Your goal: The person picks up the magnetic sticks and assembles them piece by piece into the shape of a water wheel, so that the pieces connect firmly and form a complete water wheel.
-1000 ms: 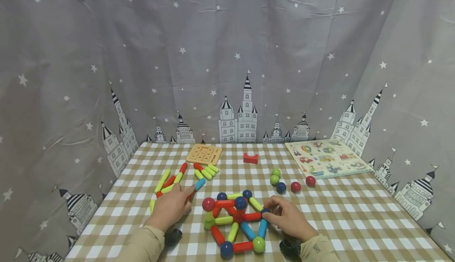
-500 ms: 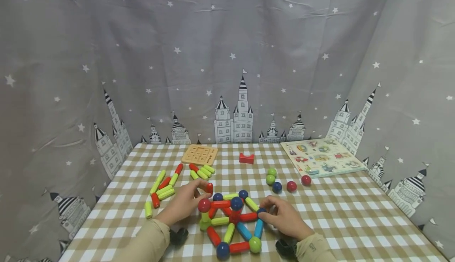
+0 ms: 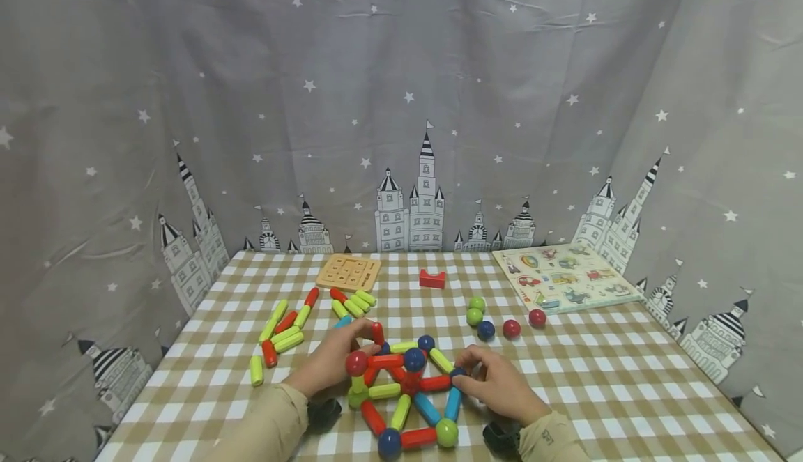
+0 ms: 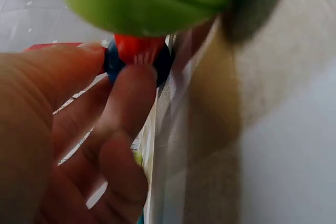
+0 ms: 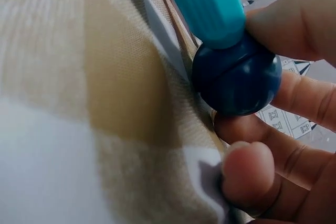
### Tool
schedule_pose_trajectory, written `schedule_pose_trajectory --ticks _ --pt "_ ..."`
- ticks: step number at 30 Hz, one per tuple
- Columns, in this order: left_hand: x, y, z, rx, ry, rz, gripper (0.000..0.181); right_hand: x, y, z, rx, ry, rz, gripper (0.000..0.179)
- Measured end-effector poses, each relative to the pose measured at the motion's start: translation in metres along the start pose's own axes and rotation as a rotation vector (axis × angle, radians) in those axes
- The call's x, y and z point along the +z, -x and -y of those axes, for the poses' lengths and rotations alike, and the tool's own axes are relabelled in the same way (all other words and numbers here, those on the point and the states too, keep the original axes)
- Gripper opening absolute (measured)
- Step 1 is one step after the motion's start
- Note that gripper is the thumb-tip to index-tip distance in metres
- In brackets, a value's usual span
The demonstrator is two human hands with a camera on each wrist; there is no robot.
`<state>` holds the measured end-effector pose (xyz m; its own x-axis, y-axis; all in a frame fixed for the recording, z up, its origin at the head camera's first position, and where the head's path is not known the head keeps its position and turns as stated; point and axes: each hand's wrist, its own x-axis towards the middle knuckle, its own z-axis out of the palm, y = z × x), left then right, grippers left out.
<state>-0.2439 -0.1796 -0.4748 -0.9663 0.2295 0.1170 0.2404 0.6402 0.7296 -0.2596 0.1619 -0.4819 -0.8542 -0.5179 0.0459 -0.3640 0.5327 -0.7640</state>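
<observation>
In the head view, a flat lattice of red, yellow-green and blue toy rods joined by balls lies before me. My left hand (image 3: 332, 359) grips a red rod (image 3: 377, 333) standing upright at the lattice's back-left blue ball (image 3: 385, 348). The left wrist view shows fingertips close against that dark blue ball (image 4: 164, 66); a green ball (image 4: 147, 3) blocks part of the view. On the other side, my right hand (image 3: 500, 385) pinches the blue corner ball (image 5: 236, 77), which has a light-blue rod (image 5: 210, 9) attached. A red ball (image 3: 356, 363) tops a short post at the left corner.
Loose rods (image 3: 287, 340) lie left, and a blue rod (image 3: 343, 321) sits behind my left hand. Several loose balls (image 3: 486, 330) rest at right. Farther back are a wooden number puzzle (image 3: 348, 272), a red block (image 3: 432, 279) and a picture board (image 3: 567, 277).
My left hand has left the loose blue rod and moved right, bringing the red rod up to the lattice's back-left ball. The right hand keeps its hold on the corner ball.
</observation>
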Motion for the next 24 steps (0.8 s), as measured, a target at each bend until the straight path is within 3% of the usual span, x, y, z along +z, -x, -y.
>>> schedule_pose_trajectory --ticks 2,6,11,14,20,24 --pt "0.0 0.004 -0.002 -0.003 -0.011 -0.006 0.024 -0.001 0.001 0.004 0.017 -0.022 0.0 0.035" --pt "-0.001 0.016 -0.01 -0.012 -0.13 -0.014 0.026 -0.006 0.008 0.012 0.009 -0.038 0.053 0.059" --pt "-0.001 0.034 -0.024 -0.047 -0.254 -0.004 0.032 -0.012 0.018 0.017 -0.026 -0.123 0.273 0.047" --pt "0.001 0.043 -0.03 -0.062 -0.289 -0.011 0.026 -0.014 0.019 0.016 -0.042 -0.188 0.349 0.04" --pt "0.003 0.055 -0.032 -0.046 -0.306 -0.049 0.023 -0.016 0.018 0.01 -0.073 -0.24 0.34 0.029" --pt "-0.008 0.059 -0.024 -0.14 -0.318 -0.061 0.043 -0.015 0.016 0.009 -0.076 -0.244 0.324 0.028"
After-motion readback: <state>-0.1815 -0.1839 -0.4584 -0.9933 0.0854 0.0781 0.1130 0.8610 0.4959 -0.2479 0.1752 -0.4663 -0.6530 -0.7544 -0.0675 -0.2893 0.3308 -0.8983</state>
